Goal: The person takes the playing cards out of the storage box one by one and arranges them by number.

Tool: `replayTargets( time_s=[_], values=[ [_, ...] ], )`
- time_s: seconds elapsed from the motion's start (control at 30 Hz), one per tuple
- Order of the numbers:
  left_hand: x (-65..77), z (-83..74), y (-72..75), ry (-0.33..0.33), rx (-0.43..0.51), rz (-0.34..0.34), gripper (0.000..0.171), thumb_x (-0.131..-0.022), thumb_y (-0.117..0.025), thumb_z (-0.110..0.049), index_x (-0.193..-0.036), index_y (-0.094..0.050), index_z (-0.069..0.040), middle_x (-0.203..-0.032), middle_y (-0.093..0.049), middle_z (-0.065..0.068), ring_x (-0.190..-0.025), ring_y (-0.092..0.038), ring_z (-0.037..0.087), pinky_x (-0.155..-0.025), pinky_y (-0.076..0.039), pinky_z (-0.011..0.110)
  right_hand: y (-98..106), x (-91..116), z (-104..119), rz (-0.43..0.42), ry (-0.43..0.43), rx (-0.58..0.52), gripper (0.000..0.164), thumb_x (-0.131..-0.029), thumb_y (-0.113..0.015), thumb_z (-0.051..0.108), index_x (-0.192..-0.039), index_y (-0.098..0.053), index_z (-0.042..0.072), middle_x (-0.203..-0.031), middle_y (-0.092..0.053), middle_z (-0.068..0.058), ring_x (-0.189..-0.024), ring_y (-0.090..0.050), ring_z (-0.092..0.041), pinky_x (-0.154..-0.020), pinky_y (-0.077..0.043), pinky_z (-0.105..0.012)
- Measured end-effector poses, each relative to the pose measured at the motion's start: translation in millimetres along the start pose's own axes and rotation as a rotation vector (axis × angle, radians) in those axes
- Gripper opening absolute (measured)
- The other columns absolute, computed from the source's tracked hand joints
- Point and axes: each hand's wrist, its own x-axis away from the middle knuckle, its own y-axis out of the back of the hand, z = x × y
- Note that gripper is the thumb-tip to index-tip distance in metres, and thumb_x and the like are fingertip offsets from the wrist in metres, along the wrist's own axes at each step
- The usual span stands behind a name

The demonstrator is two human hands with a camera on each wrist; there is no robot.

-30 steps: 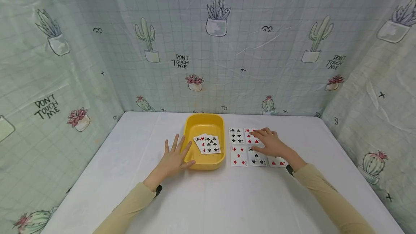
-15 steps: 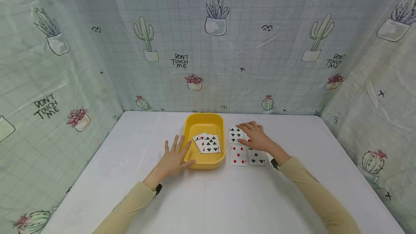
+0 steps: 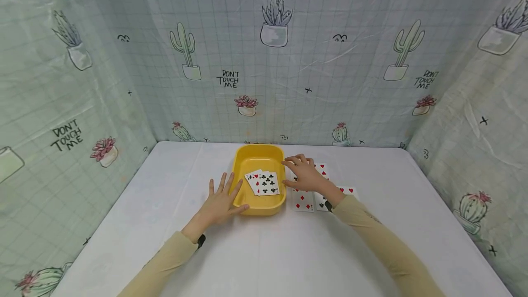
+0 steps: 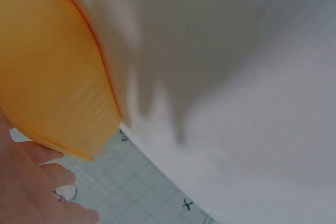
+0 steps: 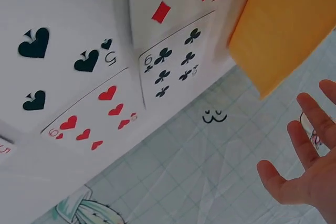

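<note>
Hands [image 3: 218, 206] [image 3: 306, 177] spread loosely at opposite sides of yellow tray [image 3: 260, 204].

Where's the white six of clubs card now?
Right wrist view, upper middle: the white six of clubs card lies near the far edge of the white table, between the white six of hearts card and the rectangular yellow tray.

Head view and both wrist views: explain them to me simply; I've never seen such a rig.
There's no machine, just a person's two bare hands. The large picture comes from a camera worn on the head; the smaller two come from cameras on each wrist. On the white table sits a yellow tray with overlapping cards inside; face-up cards lie to its right. The left hand spreads at the tray's left rim; the right hand hovers near its right rim. Neither holds anything.
</note>
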Motion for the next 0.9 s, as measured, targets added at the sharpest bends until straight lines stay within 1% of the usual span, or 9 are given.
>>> replayTargets(
  time_s=[0.07, 0.23, 0.3, 0.43, 0.5, 0.63, 0.77, 0.9],
  values=[
    [-0.4, 0.2, 0.0, 0.001, 0.011, 0.005, 0.083, -0.081, -0.035, -0.068, -0.144, -0.018, -0.016, -0.15, -0.005, 0.016, -0.137, 0.004, 0.038, -0.102, -0.002, 0.065, -3.5, -5.4, 4.5, 0.022, 0.014, 0.023, 0.059, -0.082, -0.059, 0.041, -0.131, -0.043, 0.013, -0.133, -0.043, -0.009, -0.12, -0.033, -0.03, -0.094, -0.026, -0.058],
    [-1.6, 0.6, -0.6, 0.006, 0.028, 0.019, 0.083, -0.081, -0.035, -0.068, -0.144, -0.017, -0.016, -0.151, -0.003, 0.016, -0.137, 0.004, 0.038, -0.102, 0.001, 0.065, -9.0, -18.0, 15.8, 0.069, 0.026, 0.009, 0.063, -0.08, -0.06, 0.043, -0.133, -0.041, 0.014, -0.134, -0.041, -0.008, -0.121, -0.031, -0.029, -0.096, -0.023, -0.058],
    [-1.9, 1.0, -0.7, 0.005, 0.028, 0.018, 0.083, -0.082, -0.035, -0.068, -0.144, -0.017, -0.016, -0.15, -0.003, 0.016, -0.137, 0.004, 0.038, -0.102, 0.001, 0.065, -10.7, -22.7, 19.3, 0.081, 0.028, -0.009, 0.064, -0.08, -0.061, 0.043, -0.133, -0.041, 0.013, -0.134, -0.041, -0.008, -0.121, -0.031, -0.029, -0.096, -0.022, -0.058],
    [-1.6, 1.3, -0.3, 0.005, 0.021, 0.006, 0.082, -0.082, -0.035, -0.068, -0.144, -0.018, -0.016, -0.15, -0.005, 0.016, -0.137, 0.0, 0.038, -0.102, -0.003, 0.065, -15.9, -31.2, 23.8, 0.113, 0.043, 0.014, 0.068, -0.079, -0.061, 0.045, -0.135, -0.039, 0.012, -0.135, -0.04, -0.008, -0.122, -0.03, -0.029, -0.098, -0.019, -0.06],
    [-0.6, 0.7, 0.7, 0.002, 0.025, -0.002, 0.082, -0.082, -0.035, -0.067, -0.143, -0.019, -0.015, -0.15, -0.007, 0.017, -0.137, -0.002, 0.039, -0.102, -0.004, 0.066, -19.8, -35.3, 24.9, 0.14, 0.042, 0.049, 0.07, -0.079, -0.061, 0.047, -0.136, -0.037, 0.014, -0.136, -0.039, -0.007, -0.125, -0.028, -0.03, -0.099, -0.017, -0.06],
    [1.5, -0.8, 2.7, 0.002, 0.033, 0.003, 0.082, -0.082, -0.036, -0.067, -0.143, -0.02, -0.014, -0.15, -0.006, 0.017, -0.137, -0.002, 0.04, -0.101, -0.003, 0.066, -26.8, -42.1, 26.6, 0.201, 0.029, 0.108, 0.075, -0.077, -0.061, 0.05, -0.137, -0.035, 0.015, -0.139, -0.035, -0.008, -0.13, -0.024, -0.031, -0.101, -0.011, -0.063],
    [2.6, -2.3, 3.3, -0.007, 0.024, -0.003, 0.082, -0.082, -0.035, -0.067, -0.143, -0.02, -0.014, -0.15, -0.006, 0.017, -0.137, -0.002, 0.04, -0.101, -0.005, 0.066, -34.3, -46.7, 27.8, 0.257, 0.01, 0.208, 0.078, -0.076, -0.058, 0.057, -0.138, -0.033, 0.017, -0.142, -0.033, -0.008, -0.134, -0.02, -0.031, -0.102, -0.007, -0.065],
    [2.6, -1.9, 2.5, -0.01, 0.018, -0.013, 0.082, -0.082, -0.035, -0.067, -0.143, -0.02, -0.013, -0.15, -0.007, 0.017, -0.137, -0.003, 0.04, -0.101, -0.006, 0.066, -39.3, -49.2, 30.8, 0.282, 0.013, 0.289, 0.08, -0.075, -0.055, 0.062, -0.138, -0.034, 0.018, -0.142, -0.034, -0.008, -0.135, -0.02, -0.03, -0.103, -0.005, -0.064]
  ],
)
